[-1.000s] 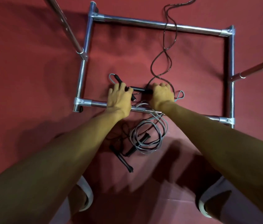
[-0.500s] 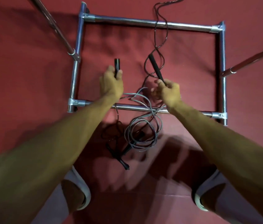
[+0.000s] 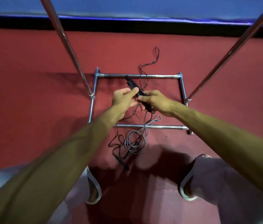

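Black jump-rope handles (image 3: 131,84) are being gripped together by the left hand (image 3: 123,99) and right hand (image 3: 157,102), fingers curled round them, above the chrome tube frame (image 3: 159,126). Cords (image 3: 145,122) are hanging down to a tangled pile (image 3: 134,143) on the red floor (image 3: 30,94).

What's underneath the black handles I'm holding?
Below the black handles, cords hang across the metal frame onto red carpet. The right hand covers where they join.

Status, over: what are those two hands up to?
Left hand and right hand both grip the black handles, held together. Cords trail across the frame bar to a tangled heap.
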The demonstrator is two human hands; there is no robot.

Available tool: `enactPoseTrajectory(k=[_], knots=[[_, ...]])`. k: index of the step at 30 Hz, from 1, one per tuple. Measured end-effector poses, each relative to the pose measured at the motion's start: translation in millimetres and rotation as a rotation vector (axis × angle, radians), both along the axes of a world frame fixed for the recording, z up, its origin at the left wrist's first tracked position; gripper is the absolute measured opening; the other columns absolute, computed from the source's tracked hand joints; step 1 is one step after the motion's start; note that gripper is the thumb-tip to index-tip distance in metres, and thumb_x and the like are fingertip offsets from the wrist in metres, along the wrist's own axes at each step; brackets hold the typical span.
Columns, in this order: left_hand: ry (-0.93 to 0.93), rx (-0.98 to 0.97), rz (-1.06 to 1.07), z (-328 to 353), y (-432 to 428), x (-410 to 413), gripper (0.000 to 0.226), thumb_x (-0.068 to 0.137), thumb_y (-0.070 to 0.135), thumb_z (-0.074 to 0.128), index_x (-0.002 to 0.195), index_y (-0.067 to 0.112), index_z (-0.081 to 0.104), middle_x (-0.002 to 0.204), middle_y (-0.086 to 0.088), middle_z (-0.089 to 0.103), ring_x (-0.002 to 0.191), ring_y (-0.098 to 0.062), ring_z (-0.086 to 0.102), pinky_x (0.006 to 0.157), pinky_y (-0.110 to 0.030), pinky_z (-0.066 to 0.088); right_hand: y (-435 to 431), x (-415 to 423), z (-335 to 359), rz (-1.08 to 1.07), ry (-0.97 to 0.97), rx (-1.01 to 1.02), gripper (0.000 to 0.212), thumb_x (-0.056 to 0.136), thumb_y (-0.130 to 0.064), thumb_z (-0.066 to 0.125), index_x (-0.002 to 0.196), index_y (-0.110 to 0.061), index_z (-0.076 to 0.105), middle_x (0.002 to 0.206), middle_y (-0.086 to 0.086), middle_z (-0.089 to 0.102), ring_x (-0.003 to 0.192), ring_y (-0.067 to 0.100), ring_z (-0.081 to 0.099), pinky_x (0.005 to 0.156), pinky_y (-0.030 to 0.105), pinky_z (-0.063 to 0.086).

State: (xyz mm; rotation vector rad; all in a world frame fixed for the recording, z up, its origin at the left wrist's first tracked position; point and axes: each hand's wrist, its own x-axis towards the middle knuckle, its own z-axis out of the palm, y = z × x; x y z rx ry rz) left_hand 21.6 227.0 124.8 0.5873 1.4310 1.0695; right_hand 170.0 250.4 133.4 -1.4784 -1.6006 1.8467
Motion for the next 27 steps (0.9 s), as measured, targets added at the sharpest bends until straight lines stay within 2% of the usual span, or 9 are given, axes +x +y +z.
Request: enactPoseTrajectory(k=[4, 8, 13, 15, 18, 20, 23, 25, 27], knots=[[0.231, 0.136, -0.037, 61.0, -24.9, 3.0, 0.014, 0.094, 0.021, 0.073, 0.099, 0.008, 0.075, 0.092, -0.002, 0.071, 0.078, -0.009, 0.06, 0.07, -0.02, 0.051, -25.3, 10.2, 61.7, 0.077, 0.024, -0.068, 0.023, 0.097, -0.014, 0.067, 0.108, 0.007, 0.064, 0.097, 0.02, 0.077, 0.072, 0.027, 0.059, 0.059, 0.029, 0.044], [0.181, 0.186, -0.042, 108.4, -41.1, 3.1, 0.021, 0.096, 0.026, 0.07, 0.111, 0.011, 0.076, 0.111, -0.001, 0.072, 0.101, -0.011, 0.065, 0.092, -0.031, 0.056, -63.0, 22.5, 96.3, 0.116, 0.044, 0.036, 0.016, 0.098, -0.014, 0.067, 0.101, 0.002, 0.069, 0.091, 0.018, 0.077, 0.075, 0.024, 0.061, 0.057, 0.027, 0.04], [-0.106, 0.161, 0.024, 126.6, -63.1, 19.9, 0.018, 0.107, 0.02, 0.052, 0.105, 0.012, 0.068, 0.094, -0.01, 0.067, 0.076, -0.015, 0.065, 0.068, -0.029, 0.059, -94.5, 17.7, 107.1, 0.147, 0.0, 0.258, 0.02, 0.104, -0.007, 0.054, 0.084, -0.012, 0.056, 0.068, 0.0, 0.055, 0.058, 0.008, 0.053, 0.061, 0.026, 0.048], [0.164, 0.153, 0.041, 116.4, -64.4, 28.4, 0.019, 0.108, 0.02, 0.049, 0.107, 0.012, 0.066, 0.09, -0.006, 0.068, 0.07, -0.01, 0.064, 0.069, -0.032, 0.053, -99.6, 19.9, 103.0, 0.179, -0.041, 0.272, 0.019, 0.106, -0.011, 0.05, 0.089, -0.005, 0.053, 0.071, 0.005, 0.05, 0.061, 0.017, 0.051, 0.062, 0.042, 0.051], [0.823, 0.3, -0.109, 105.7, -72.2, 35.8, 0.061, 0.103, 0.029, 0.051, 0.157, 0.011, 0.032, 0.144, -0.009, 0.053, 0.13, -0.021, 0.05, 0.111, -0.035, 0.036, -98.8, 30.5, 104.7, 0.151, -0.035, 0.214, 0.022, 0.108, -0.013, 0.046, 0.098, 0.006, 0.053, 0.072, 0.01, 0.048, 0.063, 0.022, 0.05, 0.06, 0.038, 0.049], [1.18, 0.65, -0.297, 110.3, -75.0, 30.6, 0.067, 0.1, 0.036, 0.045, 0.162, 0.019, 0.025, 0.158, -0.004, 0.039, 0.145, -0.022, 0.034, 0.121, -0.041, 0.023, -95.0, 34.1, 115.5, 0.142, -0.012, 0.167, 0.022, 0.108, -0.013, 0.045, 0.092, -0.001, 0.055, 0.067, -0.002, 0.055, 0.059, 0.017, 0.05, 0.056, 0.031, 0.05], [1.099, 0.843, -0.698, 119.3, -73.4, 22.5, 0.051, 0.104, 0.046, 0.031, 0.147, 0.027, 0.052, 0.128, 0.001, 0.068, 0.126, -0.019, 0.056, 0.115, -0.048, 0.034, -86.4, 38.8, 128.6, 0.203, 0.037, 0.097, 0.028, 0.108, -0.01, 0.04, 0.09, -0.002, 0.061, 0.068, -0.009, 0.067, 0.063, 0.015, 0.058, 0.058, 0.031, 0.052], [0.855, 0.696, -0.788, 122.4, -78.4, 21.9, 0.047, 0.102, 0.058, 0.032, 0.122, 0.027, 0.061, 0.087, 0.004, 0.073, 0.089, -0.017, 0.066, 0.086, -0.044, 0.051, -86.6, 42.5, 130.9, 0.244, 0.075, 0.037, 0.036, 0.109, -0.014, 0.036, 0.09, 0.005, 0.059, 0.063, 0.005, 0.061, 0.058, 0.022, 0.053, 0.057, 0.033, 0.045], [0.738, 0.604, -0.808, 121.9, -84.3, 25.2, 0.047, 0.095, 0.067, 0.045, 0.099, 0.023, 0.058, 0.063, 0.006, 0.06, 0.061, -0.015, 0.054, 0.062, -0.041, 0.049, -90.9, 46.4, 129.0, 0.153, 0.063, 0.033, 0.043, 0.11, -0.022, 0.043, 0.073, -0.002, 0.054, 0.052, 0.002, 0.043, 0.048, 0.017, 0.039, 0.049, 0.027, 0.035]])
